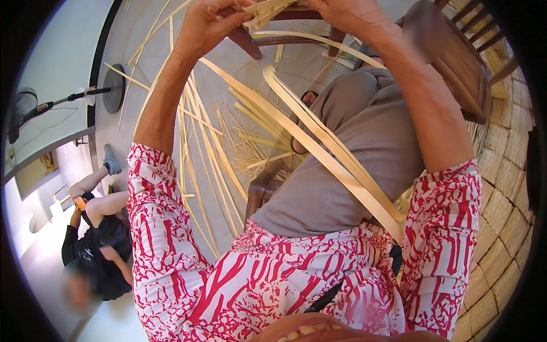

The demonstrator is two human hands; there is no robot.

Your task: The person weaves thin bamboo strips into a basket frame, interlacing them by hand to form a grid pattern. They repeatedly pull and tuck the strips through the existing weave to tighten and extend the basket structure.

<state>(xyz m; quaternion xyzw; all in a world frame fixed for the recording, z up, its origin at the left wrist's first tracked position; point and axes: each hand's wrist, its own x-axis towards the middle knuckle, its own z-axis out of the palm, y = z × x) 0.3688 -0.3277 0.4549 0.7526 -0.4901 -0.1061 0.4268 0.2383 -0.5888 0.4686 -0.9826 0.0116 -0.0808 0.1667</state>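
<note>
At the top edge of the view, my left hand (209, 21) pinches a small piece of flat, pale plant-fibre strips (271, 10), likely split bamboo, that overlap and fold across one another. My right hand (342, 13) is near the piece's right end; its fingers are cut off by the frame, so its grip is hidden. Beneath both hands stands a dark wooden stool or chair (295, 40). Across my lap lies a broad pale strip (316, 151), beside a folded bundle of strips (337, 145). Long narrow strips (205, 124) trail below my left hand to the floor.
Thin strip offcuts (243, 149) litter the grey floor. A wooden chair (461, 64) stands at right, next to stacked woven panels (504, 171). At left are a standing fan (32, 111) and a seated person (98, 243) holding a phone. A wooden chair corner (265, 184) juts out beside my legs.
</note>
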